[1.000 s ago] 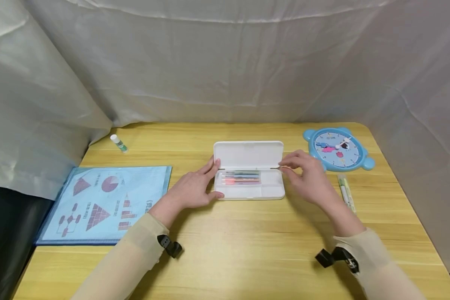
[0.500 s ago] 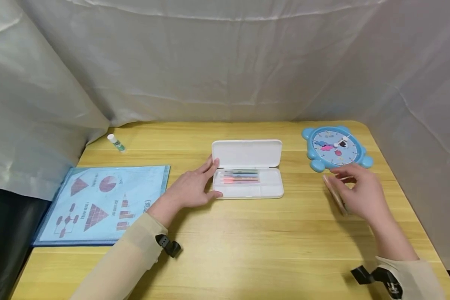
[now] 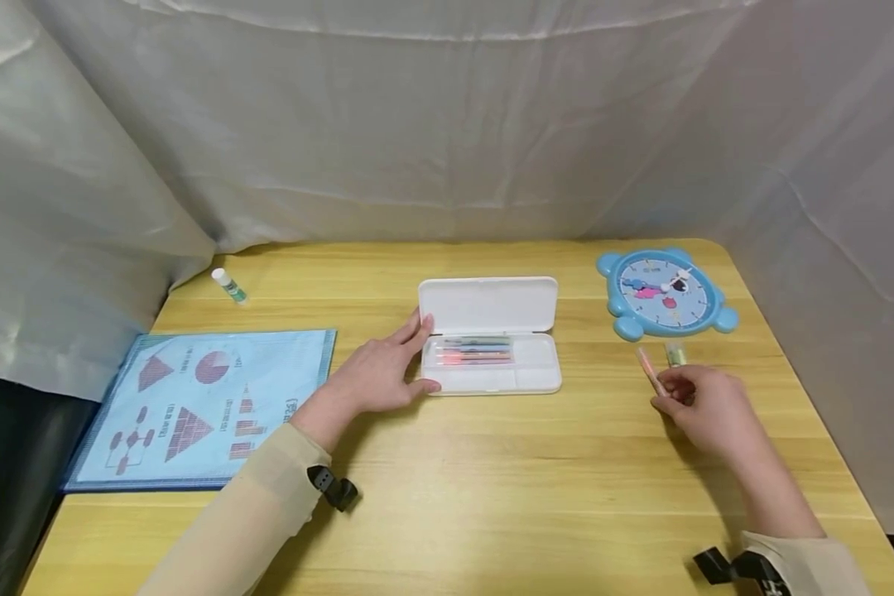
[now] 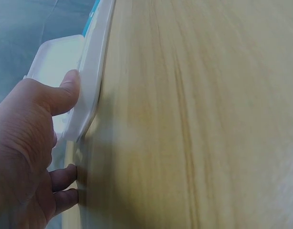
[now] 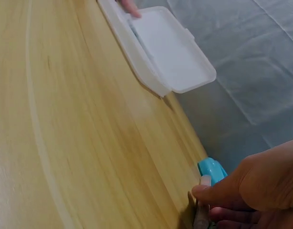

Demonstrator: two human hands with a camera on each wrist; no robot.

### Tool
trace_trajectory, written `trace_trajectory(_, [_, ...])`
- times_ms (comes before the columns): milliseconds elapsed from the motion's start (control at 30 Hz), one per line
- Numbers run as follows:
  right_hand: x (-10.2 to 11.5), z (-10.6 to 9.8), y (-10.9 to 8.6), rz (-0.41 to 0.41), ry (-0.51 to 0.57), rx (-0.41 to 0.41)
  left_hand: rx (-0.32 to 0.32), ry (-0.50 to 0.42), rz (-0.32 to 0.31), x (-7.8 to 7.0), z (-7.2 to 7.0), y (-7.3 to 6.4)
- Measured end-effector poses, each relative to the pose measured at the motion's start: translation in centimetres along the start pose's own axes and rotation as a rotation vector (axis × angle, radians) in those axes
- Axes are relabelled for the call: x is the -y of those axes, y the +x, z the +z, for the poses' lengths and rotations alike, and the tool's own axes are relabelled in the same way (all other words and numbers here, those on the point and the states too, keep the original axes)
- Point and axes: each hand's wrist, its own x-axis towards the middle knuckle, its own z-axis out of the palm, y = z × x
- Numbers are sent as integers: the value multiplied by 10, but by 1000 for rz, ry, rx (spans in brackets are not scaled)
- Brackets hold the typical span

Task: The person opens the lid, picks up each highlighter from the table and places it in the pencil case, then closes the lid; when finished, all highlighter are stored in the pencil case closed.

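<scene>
Here's the right hand (image 3: pixel 711 414), thumb and fingers pinching a slim pink pen (image 3: pixel 646 364) well right of the open, white plastic pencil case (image 3: pixel 540 378). Left hand (image 3: pixel 376 377), fingers extended, rests against the case's left end. Several thin, coloured pens (image 3: pixel 477 352) already lie in the left compartment; outside remain the pink one and a pale-green pen (image 3: pixel 675 354), partly hidden. So packing looks part-done.

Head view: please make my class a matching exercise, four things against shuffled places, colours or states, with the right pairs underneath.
1. White case
2. Toy clock
3. White-capped tube
4. Right hand

A. Near the table's far left corner
B. Pinching a pinkish pen
C. Blue-framed
D. Its lid raised

Right pairs: 1-D, 2-C, 3-A, 4-B
</scene>
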Motion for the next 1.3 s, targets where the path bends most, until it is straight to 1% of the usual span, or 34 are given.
trace_trajectory(133, [1, 1, 3, 25, -5, 66, 3, 0, 2, 0, 0, 0])
trace_trajectory(267, [2, 2, 5, 38, -12, 96, 9, -4, 3, 1, -1, -1])
trace_trajectory(400, [6, 3, 6, 41, 17, 100, 18, -9, -1, 1, -2, -2])
trace_trajectory(533, [12, 0, 5, 22, 58, 72, 19, -9, 3, 0, -1, -1])
trace_trajectory(667, [24, -3, 8, -50, 77, 30, 17, 1, 4, 0, 0, 0])
trace_trajectory(767, [38, -4, 13, -122, 106, 1, 15, -1, 2, 0, -1, 0])
trace_trajectory(900, [58, -1, 20, -209, 157, -15, 11, 9, 6, 1, 0, 1])
trace_trajectory(1000, [71, 4, 26, -254, 193, 1, 12, 11, 5, 0, 0, 2])
trace_trajectory(1100, [85, 10, 32, -292, 204, 5, 14, 3, 4, 1, 0, 2])
trace_trajectory(1200, [101, 18, 38, -332, 217, 13, 18, -4, -1, 1, -1, 1])
trace_trajectory(1300, [116, 28, 44, -366, 239, 38, 22, -7, -5, 0, -2, 1])
